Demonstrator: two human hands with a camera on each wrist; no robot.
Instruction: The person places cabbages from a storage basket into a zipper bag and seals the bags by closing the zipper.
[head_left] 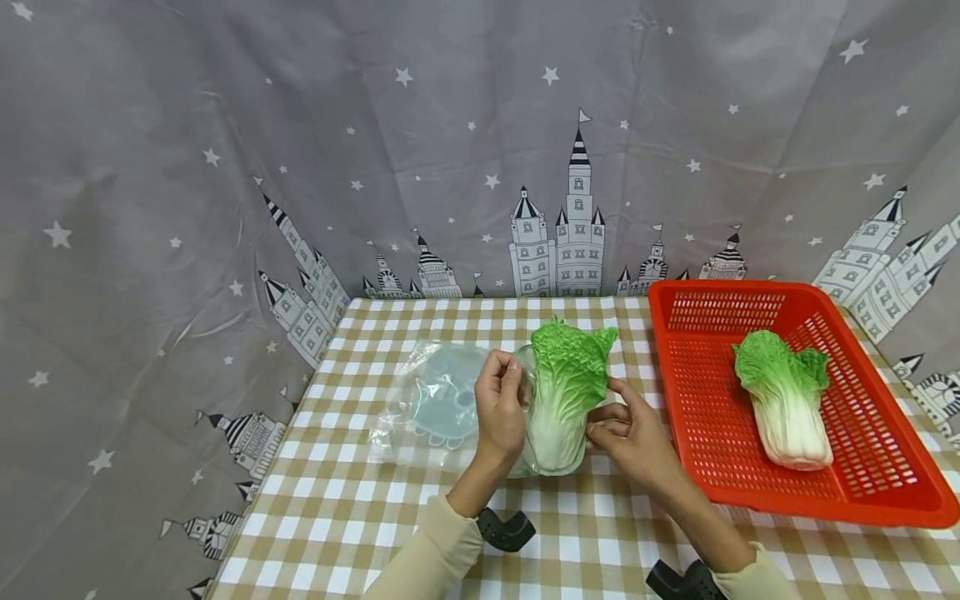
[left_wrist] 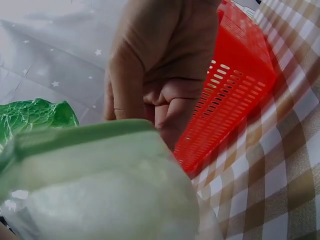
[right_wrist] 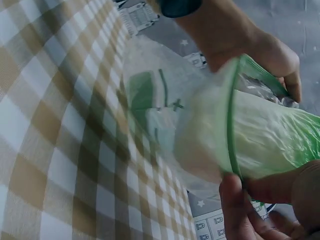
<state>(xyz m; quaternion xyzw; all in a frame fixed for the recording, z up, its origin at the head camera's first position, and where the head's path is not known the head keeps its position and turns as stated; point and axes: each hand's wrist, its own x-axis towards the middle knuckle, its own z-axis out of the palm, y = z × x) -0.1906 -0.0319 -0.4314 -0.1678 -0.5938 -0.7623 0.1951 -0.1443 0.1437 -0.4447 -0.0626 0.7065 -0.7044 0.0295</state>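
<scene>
A green and white napa cabbage point(head_left: 566, 392) stands between the hands, its leafy top pointing away. Its white base sits inside a clear plastic bag point(right_wrist: 187, 130) with a green rim, and the leaves stick out of the mouth. My left hand point(head_left: 501, 408) pinches the bag's rim on the left side. On the opposite side, my right hand point(head_left: 633, 433) pinches the rim between thumb and finger, as the right wrist view shows closely. In the left wrist view, the bag's green rim crosses in front of the right hand point(left_wrist: 160, 60).
To the right, a red perforated plastic basket point(head_left: 693, 400) holds another napa cabbage point(head_left: 791, 408). A clear plastic packet with a pale blue-green print point(head_left: 446, 392) lies left of the hands. A checked cloth point(head_left: 322, 508) covers the table, and a grey curtain point(head_left: 450, 125) hangs behind.
</scene>
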